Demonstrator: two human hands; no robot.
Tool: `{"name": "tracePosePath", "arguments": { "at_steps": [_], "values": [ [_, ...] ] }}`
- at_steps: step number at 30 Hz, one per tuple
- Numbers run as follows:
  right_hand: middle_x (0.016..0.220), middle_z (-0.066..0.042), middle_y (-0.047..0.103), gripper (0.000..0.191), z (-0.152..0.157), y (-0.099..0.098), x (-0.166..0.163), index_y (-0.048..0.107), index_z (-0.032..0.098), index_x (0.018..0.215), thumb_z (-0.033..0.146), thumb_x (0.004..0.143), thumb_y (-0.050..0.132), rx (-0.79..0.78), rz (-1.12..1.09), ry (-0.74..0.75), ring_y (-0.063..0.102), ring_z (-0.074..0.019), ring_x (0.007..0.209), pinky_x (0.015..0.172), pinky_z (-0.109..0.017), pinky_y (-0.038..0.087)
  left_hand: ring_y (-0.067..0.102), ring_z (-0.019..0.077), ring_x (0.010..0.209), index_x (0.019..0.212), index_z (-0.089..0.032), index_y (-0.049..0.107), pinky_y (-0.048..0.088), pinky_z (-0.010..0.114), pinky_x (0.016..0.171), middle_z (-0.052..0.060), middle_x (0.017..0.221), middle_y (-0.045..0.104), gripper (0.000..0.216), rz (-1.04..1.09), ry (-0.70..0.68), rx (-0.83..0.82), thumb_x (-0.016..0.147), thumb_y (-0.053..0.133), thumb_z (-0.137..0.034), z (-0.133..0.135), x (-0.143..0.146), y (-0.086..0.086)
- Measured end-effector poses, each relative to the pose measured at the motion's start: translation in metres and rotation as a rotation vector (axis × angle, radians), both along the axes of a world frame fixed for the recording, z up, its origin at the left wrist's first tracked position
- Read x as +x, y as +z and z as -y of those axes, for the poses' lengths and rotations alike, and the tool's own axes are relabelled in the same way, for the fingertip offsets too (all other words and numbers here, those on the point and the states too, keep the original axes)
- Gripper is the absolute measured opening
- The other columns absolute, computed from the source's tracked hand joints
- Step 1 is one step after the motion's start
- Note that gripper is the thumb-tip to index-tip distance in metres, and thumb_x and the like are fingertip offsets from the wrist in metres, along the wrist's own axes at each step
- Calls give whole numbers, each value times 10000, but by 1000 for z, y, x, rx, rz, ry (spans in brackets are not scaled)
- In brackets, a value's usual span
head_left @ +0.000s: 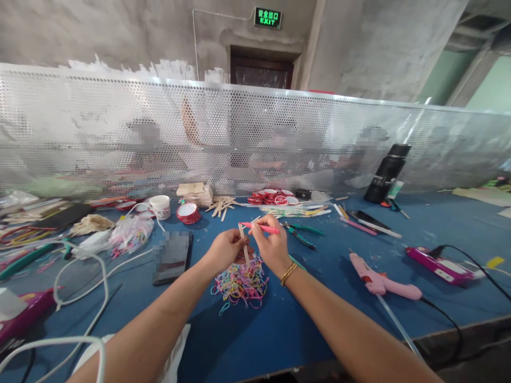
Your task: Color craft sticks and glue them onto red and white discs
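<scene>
My left hand point(229, 249) is closed on a flat wooden craft stick point(241, 234), which it holds roughly upright. A pink marker pen point(269, 229) is pinched in my right hand point(272, 244), its tip at the top of the stick; I cannot tell whether they touch. Right below both hands lies a pile of small colourful plastic safety pins point(241, 287) on the blue table point(255, 340). Green-handled pliers point(299, 234) rest just beyond my right hand. To the left of my left hand lies a dark phone point(171, 258).
A pink glue gun point(377, 279) and a purple power strip point(439, 265) with cables are on the right. Further back stand a black bottle point(386, 173), red round tins point(188, 213) and a paper cup point(160, 206). A perforated metal screen point(223, 133) runs behind, with people beyond it.
</scene>
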State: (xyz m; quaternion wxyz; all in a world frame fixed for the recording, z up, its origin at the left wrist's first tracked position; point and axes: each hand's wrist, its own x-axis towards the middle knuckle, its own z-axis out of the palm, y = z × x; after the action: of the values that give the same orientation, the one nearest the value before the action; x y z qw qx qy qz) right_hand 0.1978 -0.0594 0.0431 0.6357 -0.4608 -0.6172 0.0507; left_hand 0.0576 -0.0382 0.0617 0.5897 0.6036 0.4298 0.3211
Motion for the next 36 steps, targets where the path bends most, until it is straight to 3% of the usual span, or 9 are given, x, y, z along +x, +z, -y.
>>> {"name": "tracePosePath", "arguments": {
  "at_steps": [9,16,23,36],
  "values": [
    [741,-10,639,157,1,-1,-1,563,214,775,297,904,530,-2,0,33,617,-170,744,736,-298,464,676,193,576,789,-171,558,525,308,569,54,690,709,305,17,-19,12,720,750,-398,1,0,1],
    [740,-14,634,168,-1,-1,1,566,206,770,296,907,528,18,1,1,609,-169,738,731,-299,462,674,181,583,813,-168,552,525,296,566,56,709,714,202,-14,4,9,808,664,-336,1,0,2],
    [738,-8,637,153,0,-1,-2,566,208,783,296,905,538,21,4,33,614,-163,734,725,-288,462,670,181,571,788,-173,535,534,299,561,58,717,715,294,8,-20,7,740,736,-382,1,0,1],
    [735,-10,635,161,-1,0,-1,561,214,770,292,907,528,23,-1,10,614,-168,732,724,-296,466,673,172,567,803,-166,570,522,274,546,54,696,716,240,8,5,-3,773,709,-359,1,0,2]
  ]
}}
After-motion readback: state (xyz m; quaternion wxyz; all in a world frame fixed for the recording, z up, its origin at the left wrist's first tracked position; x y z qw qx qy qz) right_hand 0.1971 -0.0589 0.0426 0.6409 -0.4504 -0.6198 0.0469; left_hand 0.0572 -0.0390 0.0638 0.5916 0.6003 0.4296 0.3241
